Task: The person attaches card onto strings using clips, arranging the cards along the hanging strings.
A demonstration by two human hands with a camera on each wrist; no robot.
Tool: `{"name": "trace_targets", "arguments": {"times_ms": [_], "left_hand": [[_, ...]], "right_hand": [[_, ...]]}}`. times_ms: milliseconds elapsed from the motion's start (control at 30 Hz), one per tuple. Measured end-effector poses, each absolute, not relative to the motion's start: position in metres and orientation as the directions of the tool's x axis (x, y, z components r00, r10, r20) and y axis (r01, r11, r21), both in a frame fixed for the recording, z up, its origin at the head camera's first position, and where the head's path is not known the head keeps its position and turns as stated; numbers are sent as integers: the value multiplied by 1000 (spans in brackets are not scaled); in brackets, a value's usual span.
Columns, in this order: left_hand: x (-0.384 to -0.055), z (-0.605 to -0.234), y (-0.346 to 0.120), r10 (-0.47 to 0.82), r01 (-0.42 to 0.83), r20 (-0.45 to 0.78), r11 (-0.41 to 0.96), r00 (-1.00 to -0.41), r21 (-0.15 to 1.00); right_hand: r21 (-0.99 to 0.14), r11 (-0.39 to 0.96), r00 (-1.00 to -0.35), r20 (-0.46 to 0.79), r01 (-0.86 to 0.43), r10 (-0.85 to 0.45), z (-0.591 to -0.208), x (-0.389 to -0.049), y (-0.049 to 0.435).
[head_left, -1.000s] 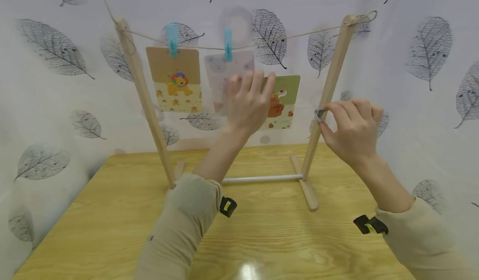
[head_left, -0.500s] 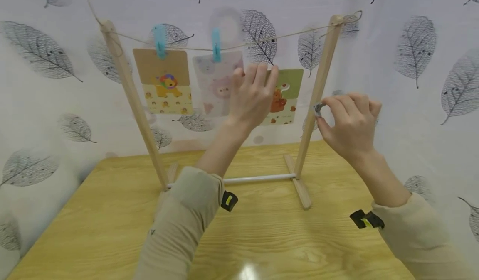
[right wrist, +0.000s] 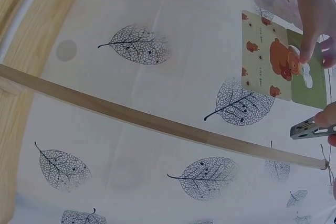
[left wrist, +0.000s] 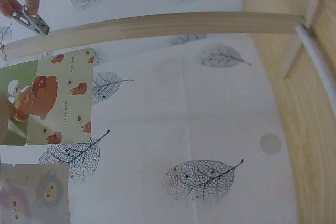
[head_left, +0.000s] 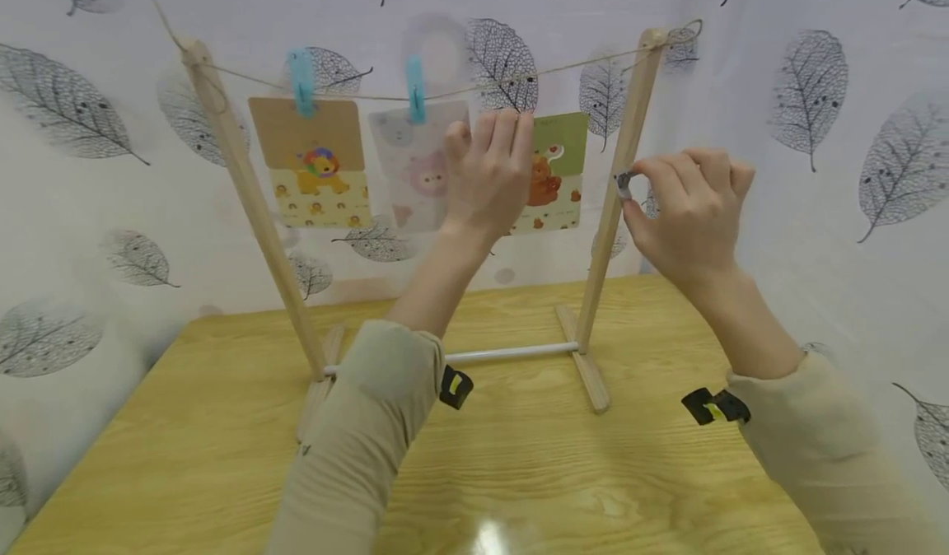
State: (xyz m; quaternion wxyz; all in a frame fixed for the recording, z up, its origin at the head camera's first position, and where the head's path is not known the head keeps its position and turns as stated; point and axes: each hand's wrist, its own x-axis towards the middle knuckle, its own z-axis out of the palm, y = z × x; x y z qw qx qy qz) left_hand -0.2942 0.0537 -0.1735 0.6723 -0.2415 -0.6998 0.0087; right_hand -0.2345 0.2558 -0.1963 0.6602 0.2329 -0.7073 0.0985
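Note:
My left hand (head_left: 489,180) grips a green and cream card with a bear (head_left: 559,160) near its upper left part, just below the string (head_left: 571,67). In the right wrist view, the thumb lies on the face of the bear card (right wrist: 262,56). To the right, beside the right post, my right hand (head_left: 689,213) pinches a silver metal clothespin (head_left: 624,184) between thumb and fingers. The left wrist view shows the metal clothespin (left wrist: 30,20) with holes along its sides. In the head view, the left hand partly covers both the bear card and a pale pink card (head_left: 404,160).
A brown and yellow lion card (head_left: 307,135) and the pink card hang from the string by blue clothespins (head_left: 415,90). Wooden posts (head_left: 604,267) hold the string at both ends. A white bar (head_left: 511,352) joins their feet on the wooden table (head_left: 482,473).
My left hand has raised the bear card toward the string. My right hand has risen with the metal clothespin. The head view has shifted, so the rack appears farther left.

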Motion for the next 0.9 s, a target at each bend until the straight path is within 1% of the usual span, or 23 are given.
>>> {"name": "trace_targets", "arguments": {"times_ms": [100,333,533,633,900], "left_hand": [[-297,-173,52,334,333,943,888,10,-318],[-299,-172,49,345,337,937,891,-63,-305],[-300,-171,48,347,322,934,897,-89,-303],[-301,-171,47,351,321,932,896,-91,-306],[-303,-172,47,358,307,931,896,-66,-322]], "right_hand": [[159,874,-1,984,-460,-180,-190,-237,253],[141,862,53,990,-487,-132,-171,-241,242],[143,843,84,990,-519,-117,-153,-242,230],[153,838,101,988,-523,-117,-143,-244,226],[214,812,155,976,-543,-154,-124,-254,215]]}}
